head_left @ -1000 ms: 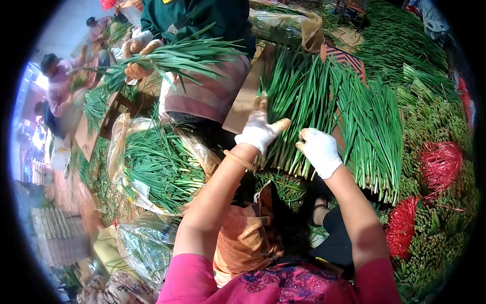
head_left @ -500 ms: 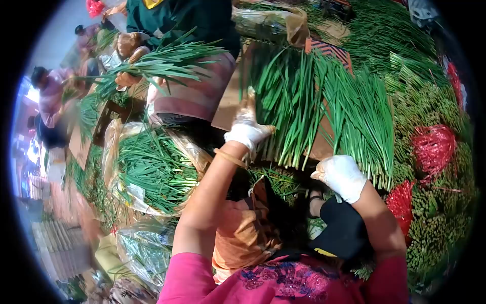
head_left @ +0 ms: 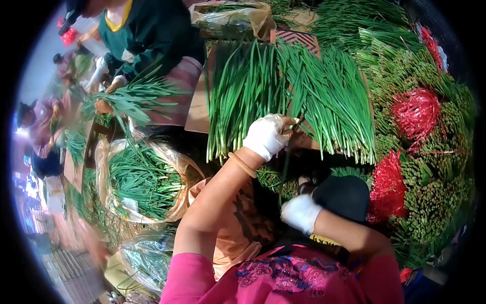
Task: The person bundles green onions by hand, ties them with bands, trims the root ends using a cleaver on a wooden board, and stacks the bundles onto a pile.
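Two spread piles of long green stalks lie on a board, a left pile (head_left: 243, 96) and a right pile (head_left: 334, 101). My left hand (head_left: 268, 136), in a white glove with bare fingertips, is closed at the gap between them, pinching a thin green stalk (head_left: 285, 169) that hangs down. Lower right, my right hand (head_left: 301, 214), also gloved, is closed near the lower end of that stalk, above my lap; its fingers are blurred and mostly hidden.
A co-worker (head_left: 147, 45) across at upper left holds a bunch of green stalks (head_left: 142, 96). A plastic-lined bag of greens (head_left: 144, 180) stands left of my arm. Stacked bundles (head_left: 435, 192) and red plastic strands (head_left: 389, 187) fill the right side.
My left hand has gone from spread fingers to a pinch, now at the gap between the piles. My right hand has moved down and left, away from the right pile. The view has shifted.
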{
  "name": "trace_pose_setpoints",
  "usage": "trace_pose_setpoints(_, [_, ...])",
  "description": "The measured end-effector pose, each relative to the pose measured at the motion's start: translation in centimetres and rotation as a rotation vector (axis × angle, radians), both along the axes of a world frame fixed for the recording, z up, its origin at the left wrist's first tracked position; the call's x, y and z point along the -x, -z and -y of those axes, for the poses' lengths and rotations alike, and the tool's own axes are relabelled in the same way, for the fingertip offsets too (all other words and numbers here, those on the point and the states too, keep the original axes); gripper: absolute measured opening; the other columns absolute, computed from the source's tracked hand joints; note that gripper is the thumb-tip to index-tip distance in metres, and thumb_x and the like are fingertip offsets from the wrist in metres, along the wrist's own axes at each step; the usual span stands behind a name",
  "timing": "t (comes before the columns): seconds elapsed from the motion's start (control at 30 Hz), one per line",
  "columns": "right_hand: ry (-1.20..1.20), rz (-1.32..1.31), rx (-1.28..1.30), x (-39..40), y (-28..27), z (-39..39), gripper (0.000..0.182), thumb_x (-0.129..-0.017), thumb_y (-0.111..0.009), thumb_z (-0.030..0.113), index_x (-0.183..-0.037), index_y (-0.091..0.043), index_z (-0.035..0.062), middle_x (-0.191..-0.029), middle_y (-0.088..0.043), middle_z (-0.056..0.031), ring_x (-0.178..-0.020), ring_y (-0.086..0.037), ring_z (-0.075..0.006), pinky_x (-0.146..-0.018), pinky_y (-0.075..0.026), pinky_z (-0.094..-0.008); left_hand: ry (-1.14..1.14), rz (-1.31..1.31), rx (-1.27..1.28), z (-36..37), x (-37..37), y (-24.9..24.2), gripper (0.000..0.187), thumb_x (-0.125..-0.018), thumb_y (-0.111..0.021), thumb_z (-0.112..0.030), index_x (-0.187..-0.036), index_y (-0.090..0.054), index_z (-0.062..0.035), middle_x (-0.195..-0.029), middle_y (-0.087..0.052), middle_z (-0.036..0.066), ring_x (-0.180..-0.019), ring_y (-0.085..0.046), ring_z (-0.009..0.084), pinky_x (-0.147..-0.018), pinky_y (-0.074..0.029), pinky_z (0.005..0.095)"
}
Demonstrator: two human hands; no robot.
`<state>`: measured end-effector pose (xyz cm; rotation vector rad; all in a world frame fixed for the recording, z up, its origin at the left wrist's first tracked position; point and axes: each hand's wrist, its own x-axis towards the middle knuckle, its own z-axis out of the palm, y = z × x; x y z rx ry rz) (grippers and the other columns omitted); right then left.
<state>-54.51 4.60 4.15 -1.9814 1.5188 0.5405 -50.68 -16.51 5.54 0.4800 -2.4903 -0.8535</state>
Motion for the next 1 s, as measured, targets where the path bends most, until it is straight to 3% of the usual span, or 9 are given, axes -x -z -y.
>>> trace_pose_setpoints(0.17, [0.014, 0.217, -0.293, 0.5, -4.5, 0.0, 0.043, -0.085, -0.042, 0.044, -0.077, -0.068, 0.0110, -0.078, -0.067, -0.0090, -0.077, -0.065, -0.0275, -0.069, -0.049, -0.0419, -0.070, 0.352, 0.113, -0.3, 1.4, 1.4, 0.026, -0.077, -0.060, -0.035, -0.084, -0.067, -0.0113, -0.076, -0.065, 0.011, -0.075, -0.062, 0.0309, -0.067, -0.050, 0.0387])
trace_pose_setpoints(0.3, [0.065, -0.048, 0.751, 10.6, -7.4, 1.1, 0.014, -0.079, -0.054, 0.021, -0.069, -0.062, 0.0150, -0.067, -0.059, -0.0025, -0.062, -0.061, -0.0211, -0.054, -0.049, -0.0332, -0.070, 0.465, 0.102, -0.7, 1.6, -0.1, 0.025, -0.077, -0.060, -0.034, -0.082, -0.066, -0.0103, -0.079, -0.065, 0.013, -0.075, -0.062, 0.0311, -0.066, -0.050, 0.0402])
trace_pose_setpoints(0.33, [0.165, -0.212, 0.691, 11.6, -8.2, 1.8, 0.014, -0.079, -0.056, 0.021, -0.069, -0.062, 0.0142, -0.065, -0.058, -0.0026, -0.062, -0.061, -0.0217, -0.054, -0.049, -0.0342, -0.082, 0.464, 0.101, -0.6, 1.8, 0.3, 0.026, -0.077, -0.060, -0.034, -0.085, -0.066, -0.0106, -0.079, -0.065, 0.013, -0.075, -0.062, 0.0311, -0.067, -0.050, 0.0403])
trace_pose_setpoints(0.4, [0.392, 0.025, 0.616, 13.2, -7.3, 2.9, 0.009, -0.079, -0.058, 0.019, -0.078, -0.062, 0.0110, -0.075, -0.062, -0.0030, -0.067, -0.062, -0.0209, -0.058, -0.050, -0.0343, -0.094, 0.465, 0.064, -0.1, 2.1, 0.3, 0.030, -0.077, -0.061, -0.034, -0.096, -0.063, -0.0114, -0.080, -0.065, 0.013, -0.076, -0.063, 0.0315, -0.068, -0.050, 0.0399])
trace_pose_setpoints(0.47, [0.368, 0.172, 0.882, 12.4, -3.4, 3.9, 0.012, -0.075, -0.062, 0.021, -0.081, -0.060, 0.0112, -0.072, -0.061, -0.0081, -0.067, -0.062, -0.0266, -0.058, -0.049, -0.0380, -0.092, 0.473, -0.015, 0.4, 2.7, 0.0, 0.042, -0.077, -0.062, -0.034, -0.113, -0.057, -0.0125, -0.083, -0.065, 0.014, -0.078, -0.063, 0.0321, -0.070, -0.050, 0.0390])
trace_pose_setpoints(0.63, [0.344, -0.107, 0.794, 9.5, 1.7, 7.8, 0.011, -0.074, -0.061, 0.017, -0.079, -0.059, 0.0078, -0.068, -0.062, -0.0086, -0.063, -0.063, -0.0248, -0.054, -0.050, -0.0352, -0.126, 0.635, 0.002, 1.2, 6.0, -0.2, 0.076, -0.076, -0.063, -0.034, -0.140, -0.027, -0.0138, -0.091, -0.065, 0.018, -0.081, -0.063, 0.0351, -0.072, -0.050, 0.0399])
trace_pose_setpoints(0.73, [0.174, -0.191, 0.829, 8.4, 4.8, 8.2, 0.005, -0.071, -0.056, 0.013, -0.067, -0.058, 0.0111, -0.061, -0.060, -0.0089, -0.056, -0.062, -0.0232, -0.047, -0.047, -0.0377, -0.137, 0.752, 0.006, 2.0, 7.9, 2.5, 0.076, -0.076, -0.059, -0.027, -0.142, -0.022, -0.0147, -0.094, -0.064, 0.020, -0.085, -0.062, 0.0346, -0.073, -0.050, 0.0405])
trace_pose_setpoints(0.87, [-0.235, 0.114, -0.013, 1.6, -1.7, 2.6, 0.018, -0.075, -0.055, 0.016, -0.080, -0.068, 0.0058, -0.075, -0.067, -0.0115, -0.069, -0.066, -0.0284, -0.057, -0.052, -0.0406, -0.111, 0.810, -0.052, 1.6, 8.0, 0.9, 0.066, -0.084, -0.042, -0.014, -0.143, -0.015, -0.0100, -0.106, -0.061, 0.019, -0.093, -0.061, 0.0336, -0.078, -0.049, 0.0406])
trace_pose_setpoints(1.0, [0.151, 0.289, 0.308, 4.4, -7.8, 2.0, 0.021, -0.078, -0.055, 0.019, -0.092, -0.064, 0.0067, -0.079, -0.066, -0.0111, -0.066, -0.065, -0.0299, -0.056, -0.052, -0.0414, -0.056, 0.549, -0.366, 3.9, 9.6, 8.3, 0.072, -0.077, -0.059, -0.020, -0.140, -0.026, -0.0077, -0.102, -0.061, 0.017, -0.091, -0.061, 0.0270, -0.081, -0.047, 0.0334])
